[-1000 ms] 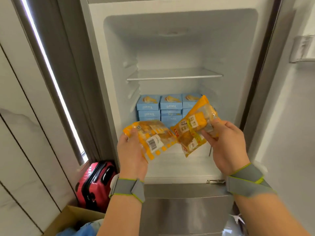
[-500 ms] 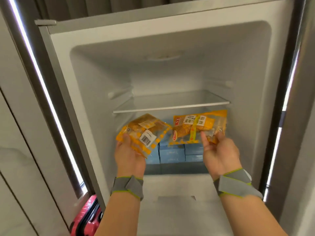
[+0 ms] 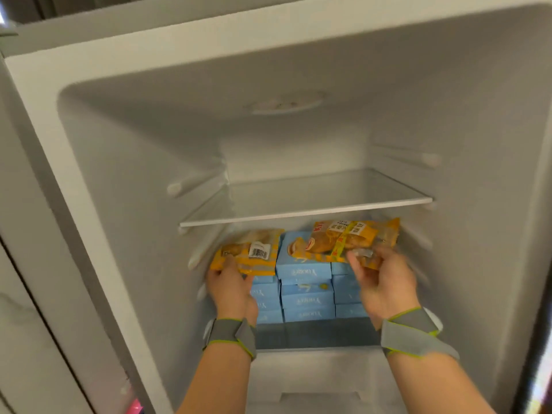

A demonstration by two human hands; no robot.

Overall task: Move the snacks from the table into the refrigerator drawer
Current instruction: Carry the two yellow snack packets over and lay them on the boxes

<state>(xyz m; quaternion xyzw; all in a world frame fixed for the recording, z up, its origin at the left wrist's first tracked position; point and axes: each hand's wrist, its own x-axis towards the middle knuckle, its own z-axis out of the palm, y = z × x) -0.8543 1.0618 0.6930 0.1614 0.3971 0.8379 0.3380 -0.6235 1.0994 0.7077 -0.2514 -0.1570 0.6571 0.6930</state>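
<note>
Stacked blue boxes (image 3: 307,300) (three columns), glass shelf (image 3: 328,195) above them

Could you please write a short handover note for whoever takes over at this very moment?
Left grip holds the barcode snack pack over the stacked blue boxes, left side.
Right grip pinches the red-logo snack pack over the same stack, under the glass shelf.
Done: both packs are inside the refrigerator.
Left: set them down, release; the table is out of view, so further snacks are unknown.
</note>
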